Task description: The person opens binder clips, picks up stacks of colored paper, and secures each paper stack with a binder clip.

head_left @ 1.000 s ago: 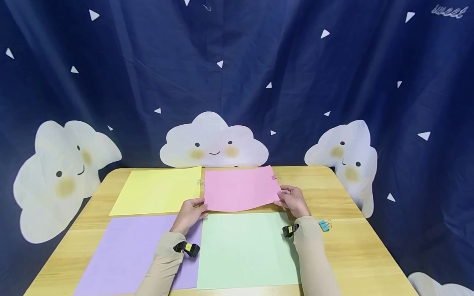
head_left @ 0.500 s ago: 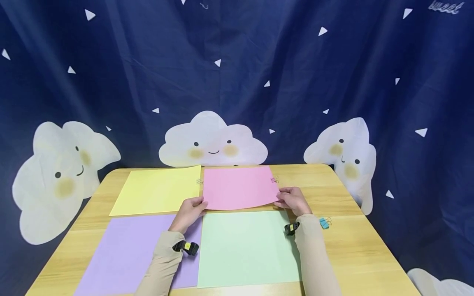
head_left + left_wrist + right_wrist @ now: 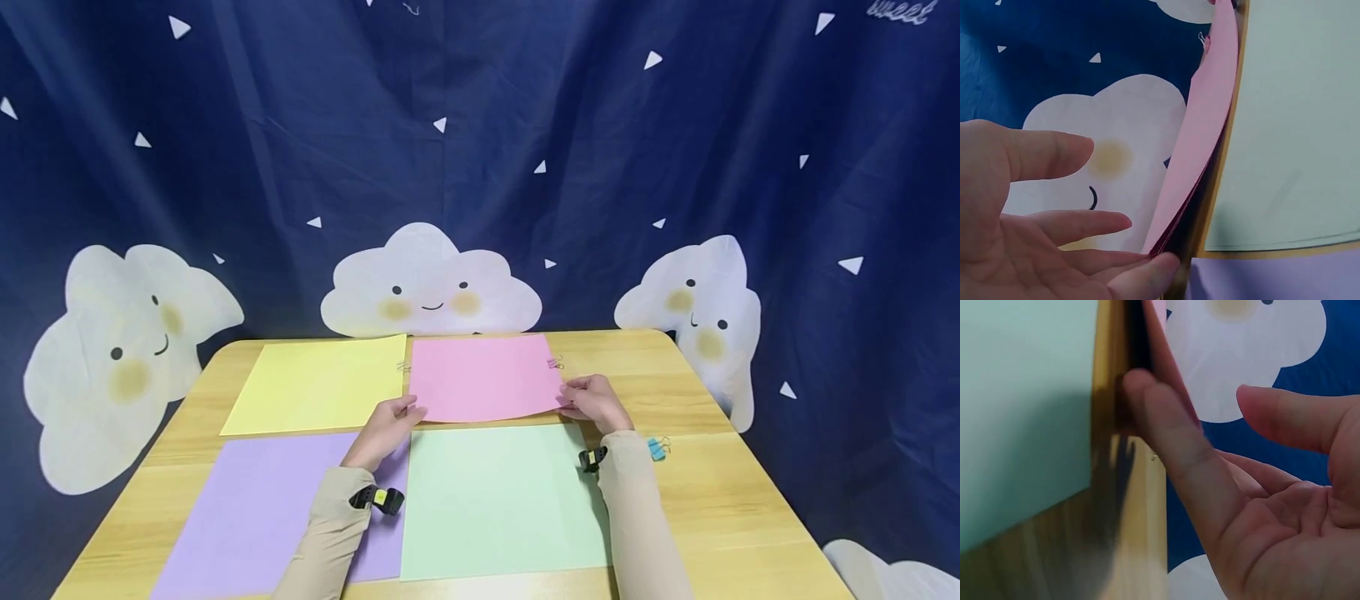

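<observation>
A pink sheet of paper point(image 3: 483, 379) lies at the back middle of the table, its near edge bowed and raised. My left hand point(image 3: 386, 429) holds its near left corner. In the left wrist view the corner sits between the lower fingers point(image 3: 1147, 275), while the thumb stands apart. At the near right corner my right hand point(image 3: 596, 404) grips the sheet, one finger point(image 3: 1166, 419) under it and the thumb away from it. A pink binder clip point(image 3: 555, 363) is on the sheet's right edge.
Yellow paper point(image 3: 322, 383) with a clip point(image 3: 403, 367) on its right edge lies at back left. Purple paper point(image 3: 247, 508) lies front left, pale green paper point(image 3: 502, 504) front middle. A blue binder clip point(image 3: 657, 451) rests on the wooden table point(image 3: 720, 500) at right. A dark blue curtain point(image 3: 487, 125) hangs behind.
The left fingertips have shifted slightly right along the pink sheet's near edge. Both hands still hold the sheet, and the view has shifted a little.
</observation>
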Tool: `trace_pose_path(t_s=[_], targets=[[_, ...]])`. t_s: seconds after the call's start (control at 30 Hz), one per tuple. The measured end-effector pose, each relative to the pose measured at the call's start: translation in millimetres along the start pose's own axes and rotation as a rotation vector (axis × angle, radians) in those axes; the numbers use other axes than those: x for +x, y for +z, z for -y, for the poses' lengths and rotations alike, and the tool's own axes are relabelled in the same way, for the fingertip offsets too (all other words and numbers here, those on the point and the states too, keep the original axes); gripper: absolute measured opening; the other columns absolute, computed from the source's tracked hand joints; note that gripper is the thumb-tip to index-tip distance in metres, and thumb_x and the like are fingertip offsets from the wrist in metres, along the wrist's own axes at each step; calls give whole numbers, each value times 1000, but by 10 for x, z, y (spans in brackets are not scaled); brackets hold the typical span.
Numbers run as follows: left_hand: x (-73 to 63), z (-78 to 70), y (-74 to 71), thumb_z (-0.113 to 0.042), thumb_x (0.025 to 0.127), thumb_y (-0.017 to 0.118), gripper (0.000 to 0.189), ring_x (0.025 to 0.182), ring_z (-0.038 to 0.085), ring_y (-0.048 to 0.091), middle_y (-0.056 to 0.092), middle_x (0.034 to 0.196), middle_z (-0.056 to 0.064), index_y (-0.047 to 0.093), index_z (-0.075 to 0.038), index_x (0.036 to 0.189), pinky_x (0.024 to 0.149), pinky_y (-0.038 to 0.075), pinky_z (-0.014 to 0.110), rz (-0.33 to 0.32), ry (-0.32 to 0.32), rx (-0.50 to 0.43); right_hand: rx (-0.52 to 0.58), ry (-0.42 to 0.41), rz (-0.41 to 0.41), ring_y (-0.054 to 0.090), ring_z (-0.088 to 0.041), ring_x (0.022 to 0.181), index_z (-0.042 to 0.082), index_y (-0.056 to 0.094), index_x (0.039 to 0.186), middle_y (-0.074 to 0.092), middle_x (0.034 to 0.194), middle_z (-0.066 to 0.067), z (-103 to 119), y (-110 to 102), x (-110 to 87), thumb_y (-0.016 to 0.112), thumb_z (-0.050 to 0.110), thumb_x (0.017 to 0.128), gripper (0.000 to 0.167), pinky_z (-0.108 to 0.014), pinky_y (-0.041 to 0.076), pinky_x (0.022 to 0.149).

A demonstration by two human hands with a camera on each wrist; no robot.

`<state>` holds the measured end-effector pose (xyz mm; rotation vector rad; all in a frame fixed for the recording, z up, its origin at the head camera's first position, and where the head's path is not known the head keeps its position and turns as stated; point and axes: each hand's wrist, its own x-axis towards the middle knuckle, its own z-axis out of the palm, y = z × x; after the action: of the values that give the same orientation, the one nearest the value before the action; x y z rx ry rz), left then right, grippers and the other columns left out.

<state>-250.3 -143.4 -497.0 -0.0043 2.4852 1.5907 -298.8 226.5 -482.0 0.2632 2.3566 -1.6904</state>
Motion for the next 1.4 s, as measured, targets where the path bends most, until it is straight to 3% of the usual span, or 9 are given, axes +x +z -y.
trace_pose_path(t_s=[0.17, 0.33, 0.53, 0.63, 0.77, 1.0, 1.13, 1.27, 1.4], targets=[[-39, -20, -1, -32, 107, 55, 64, 155, 46, 28, 31, 166, 24, 35, 2, 158, 128, 24, 60, 46, 19, 9, -35, 2, 6, 74, -26, 104, -17, 47, 142, 60, 132, -31, 33, -20, -54, 56, 13, 107, 47, -36, 65, 89], [-79, -42, 9, -32, 108, 55, 63, 155, 47, 25, 26, 169, 23, 35, 1, 158, 129, 22, 60, 71, 45, 4, -48, -1, 9, 74, -28, 101, -20, 44, 142, 59, 130, -32, 87, -44, -138, 57, 18, 106, 53, -39, 65, 90], [-158, -94, -12, -31, 107, 57, 60, 152, 46, 35, 38, 161, 29, 41, 2, 155, 126, 30, 60, 64, 83, -12, -90, -29, 4, 70, -41, 115, -18, 36, 148, 58, 135, -38, 208, -121, -306, 55, 25, 108, 62, -43, 62, 98], [-201, -138, -60, -30, 106, 58, 57, 147, 45, 44, 48, 155, 28, 47, 1, 152, 123, 38, 58, 39, 106, -13, -88, -64, -1, 61, -47, 129, -17, 35, 150, 52, 145, -38, 281, -171, -401, 53, 26, 108, 63, -49, 56, 107], [-245, -184, -158, -30, 106, 58, 53, 141, 41, 52, 55, 151, 25, 50, 1, 149, 116, 47, 53, 12, 129, -23, -74, -132, -14, 55, -48, 135, -15, 37, 151, 48, 151, -35, 360, -241, -509, 53, 27, 108, 62, -55, 50, 113], [-381, -222, -391, -34, 107, 57, 53, 139, 42, 55, 55, 151, 22, 52, -2, 148, 113, 50, 53, -29, 156, 44, -184, -225, -105, 64, -39, 127, -5, 50, 148, 62, 141, -27, 470, -350, -691, 54, 31, 108, 54, -49, 55, 107], [-485, -207, -566, -36, 107, 58, 52, 133, 43, 60, 59, 146, 24, 55, -2, 146, 108, 54, 52, -73, 175, 115, -218, -268, -121, 64, -39, 126, -3, 52, 148, 64, 139, -25, 539, -401, -811, 54, 34, 108, 54, -53, 51, 110], [-658, -125, -831, -33, 107, 58, 50, 126, 45, 64, 62, 141, 27, 56, 2, 143, 102, 58, 53, -129, 186, 209, -280, -318, -98, 66, -39, 123, -4, 53, 146, 67, 134, -26, 573, -466, -887, 54, 36, 108, 55, -53, 53, 108], [-887, 6, -1206, -33, 108, 56, 53, 121, 49, 65, 62, 138, 31, 55, 6, 143, 96, 59, 55, -187, 163, 331, -352, -351, -62, 69, -38, 119, -4, 53, 145, 70, 129, -25, 596, -577, -935, 55, 34, 108, 54, -53, 55, 104]])
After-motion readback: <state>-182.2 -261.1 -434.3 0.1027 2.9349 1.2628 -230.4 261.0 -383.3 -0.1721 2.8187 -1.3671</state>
